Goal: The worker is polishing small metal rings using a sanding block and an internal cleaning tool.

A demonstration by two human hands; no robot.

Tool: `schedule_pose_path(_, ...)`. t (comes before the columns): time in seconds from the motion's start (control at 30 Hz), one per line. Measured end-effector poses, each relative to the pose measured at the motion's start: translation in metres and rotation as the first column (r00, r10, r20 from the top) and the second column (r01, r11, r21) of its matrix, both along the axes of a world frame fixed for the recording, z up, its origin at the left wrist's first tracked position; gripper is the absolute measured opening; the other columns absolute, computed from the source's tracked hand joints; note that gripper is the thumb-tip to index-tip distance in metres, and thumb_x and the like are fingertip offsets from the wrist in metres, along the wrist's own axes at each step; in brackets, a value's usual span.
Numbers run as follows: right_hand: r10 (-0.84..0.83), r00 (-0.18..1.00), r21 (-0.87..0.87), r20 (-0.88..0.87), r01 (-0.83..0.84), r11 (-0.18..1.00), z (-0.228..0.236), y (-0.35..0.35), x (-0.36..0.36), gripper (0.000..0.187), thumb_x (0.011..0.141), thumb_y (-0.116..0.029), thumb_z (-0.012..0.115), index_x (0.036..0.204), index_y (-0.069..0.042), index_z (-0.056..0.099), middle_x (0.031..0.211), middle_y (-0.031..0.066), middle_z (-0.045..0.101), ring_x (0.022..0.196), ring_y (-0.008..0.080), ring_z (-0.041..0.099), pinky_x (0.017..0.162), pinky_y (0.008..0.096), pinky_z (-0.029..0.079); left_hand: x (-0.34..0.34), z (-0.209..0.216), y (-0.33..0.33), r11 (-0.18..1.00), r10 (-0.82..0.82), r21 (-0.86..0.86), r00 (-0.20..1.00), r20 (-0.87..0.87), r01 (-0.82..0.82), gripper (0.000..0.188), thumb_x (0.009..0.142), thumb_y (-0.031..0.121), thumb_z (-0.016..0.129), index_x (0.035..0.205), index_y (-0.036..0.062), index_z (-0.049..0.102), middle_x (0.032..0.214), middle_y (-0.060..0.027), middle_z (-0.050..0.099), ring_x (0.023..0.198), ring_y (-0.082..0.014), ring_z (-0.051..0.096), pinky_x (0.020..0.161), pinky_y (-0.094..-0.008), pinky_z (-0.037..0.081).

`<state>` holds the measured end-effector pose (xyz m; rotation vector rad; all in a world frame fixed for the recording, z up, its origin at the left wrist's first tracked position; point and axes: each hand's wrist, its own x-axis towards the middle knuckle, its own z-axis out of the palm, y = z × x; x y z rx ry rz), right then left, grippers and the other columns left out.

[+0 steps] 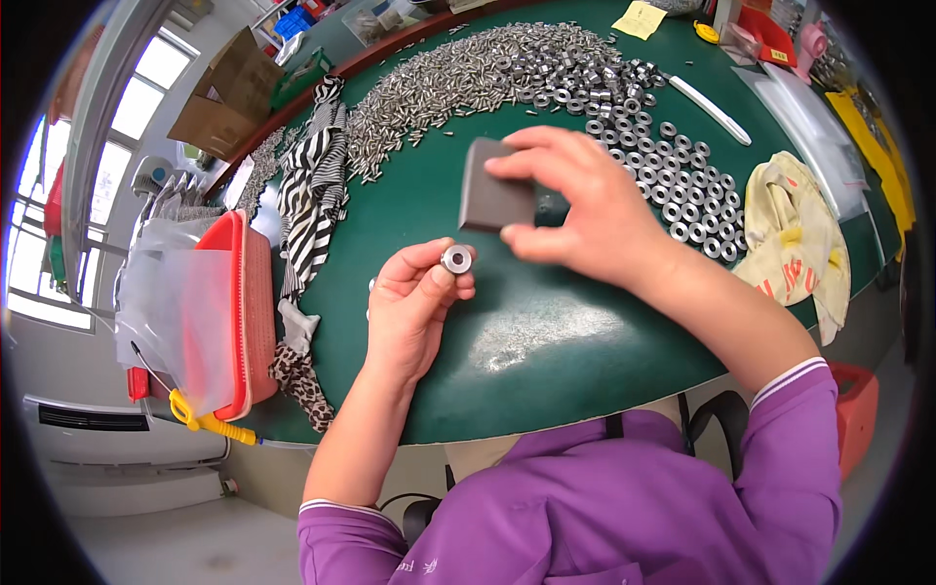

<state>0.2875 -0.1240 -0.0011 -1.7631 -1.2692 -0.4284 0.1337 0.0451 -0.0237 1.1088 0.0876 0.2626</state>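
Observation:
Between the thumb and fingers of my left hand (414,292) is a small shiny metal ring (456,258) with a round hole, its face turned up. My right hand (590,200) is closed on a flat, dark grey-brown rectangular block (487,195), gripped by its right side above the green tabletop. The block is a short way up and right of the ring, apart from it. To the right of my right hand, many similar metal rings (690,212) lie flat in loose rows. Behind both hands spreads a large heap of small metal pins (429,88), with more rings piled at its right end.
A black-and-white striped cloth (310,195) and a red basket (255,312) with plastic bags are on the left. On the right lie a stained cream cloth (795,244), a white pen-like stick (710,109) and clear plastic sheets (814,136). A yellow note (639,19) lies at the back.

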Motion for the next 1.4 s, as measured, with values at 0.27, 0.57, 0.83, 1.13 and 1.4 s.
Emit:
schedule_pose_path(0.27,0.086,0.963,0.067,-0.257,-0.071,0.995,-0.003,-0.002,-0.001,0.043,0.067,-0.022,0.073,0.106,-0.008,0.061,0.108,0.0087,0.06,0.102,0.0266,0.057,0.089,0.0366,0.045,0.001,0.007,-0.006,0.986,0.146,0.082,0.989,-0.036,-0.143,0.027,0.089,0.005,0.061,0.115,0.0015,0.054,0.111,-0.0119,0.06,0.096,-0.0192,0.063,0.086,-0.0311,0.053)
schedule_pose_path(0.57,0.148,0.962,0.063,-0.229,-0.137,0.989,-0.004,-0.001,-0.012,0.048,0.065,-0.024,0.073,0.108,-0.009,0.059,0.114,0.011,0.057,0.105,0.0298,0.055,0.091,0.0388,0.045,0.002,0.002,-0.002,0.992,0.091,0.092,0.996,-0.026,-0.088,0.037,0.086,-0.001,0.061,0.121,0.0005,0.05,0.112,-0.01,0.059,0.099,-0.0162,0.06,0.09,-0.0283,0.049)
schedule_pose_path(0.83,0.241,0.969,-0.017,-0.061,-0.242,0.97,0.009,-0.004,-0.037,0.053,0.058,-0.022,0.076,0.108,-0.012,0.062,0.117,0.0127,0.054,0.1,0.0303,0.055,0.087,0.0402,0.045,0.007,0.001,-0.012,0.961,0.255,0.123,0.966,-0.037,-0.248,0.038,0.085,0.0,0.061,0.12,0.0028,0.045,0.102,-0.0085,0.063,0.091,-0.0143,0.061,0.082,-0.0273,0.051)
schedule_pose_path(1.13,0.372,0.523,0.316,-0.767,-0.195,0.928,-0.005,0.008,-0.002,0.042,0.079,-0.022,0.071,0.113,-0.002,0.057,0.104,0.0077,0.06,0.097,0.0146,0.057,0.086,0.0284,0.047,0.007,-0.001,-0.012,0.919,0.283,0.299,0.958,-0.053,-0.255,0.028,0.092,0.0,0.051,0.118,0.0006,0.041,0.1,-0.0096,0.057,0.083,-0.0133,0.058,0.074,-0.0267,0.051)
schedule_pose_path(1.4,0.468,0.549,0.659,-0.693,0.22,0.719,0.026,-0.023,0.055,0.058,0.085,-0.041,0.059,0.123,0.0,0.045,0.107,0.0069,0.056,0.096,0.0144,0.055,0.085,0.0298,0.045,0.014,0.004,-0.016,0.909,0.184,0.389,0.981,-0.056,-0.148,0.034,0.09,-0.001,0.052,0.123,0.0018,0.042,0.112,-0.011,0.054,0.087,-0.0136,0.059,0.076,-0.0267,0.051)
